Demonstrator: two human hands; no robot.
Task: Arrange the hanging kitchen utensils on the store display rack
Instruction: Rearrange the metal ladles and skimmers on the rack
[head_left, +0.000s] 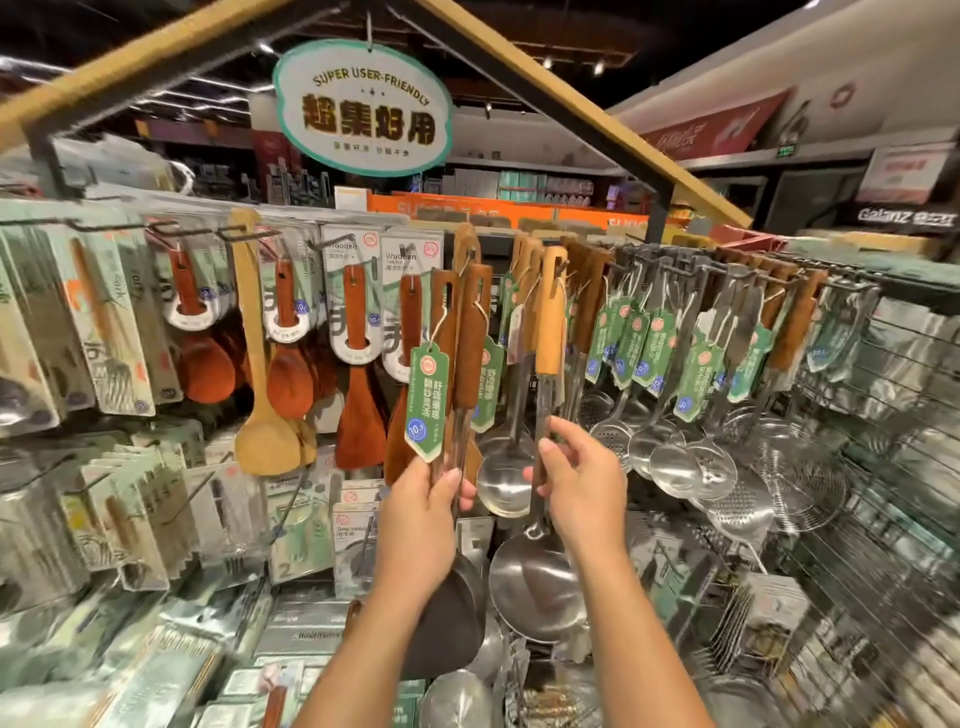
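Note:
My left hand (423, 512) grips the metal shafts of two dark-wood-handled spatulas (470, 338) that hang at the middle of the rack; a green price tag (428, 400) dangles in front of them. Their dark metal blades (449, 623) show below my wrist. My right hand (576, 483) is shut on the steel shaft of a ladle with a light wooden handle (550, 317), whose handle top sits at a hook. The ladle's bowl (537, 587) hangs beneath my hand.
Red-brown wooden spoons and turners in card sleeves (358, 332) and a pale wooden spoon (260, 374) hang to the left. Steel skimmers and strainers (696, 467) hang to the right on a wire grid (883, 467). Boxed goods fill the lower shelves. An oval sign (363, 109) hangs overhead.

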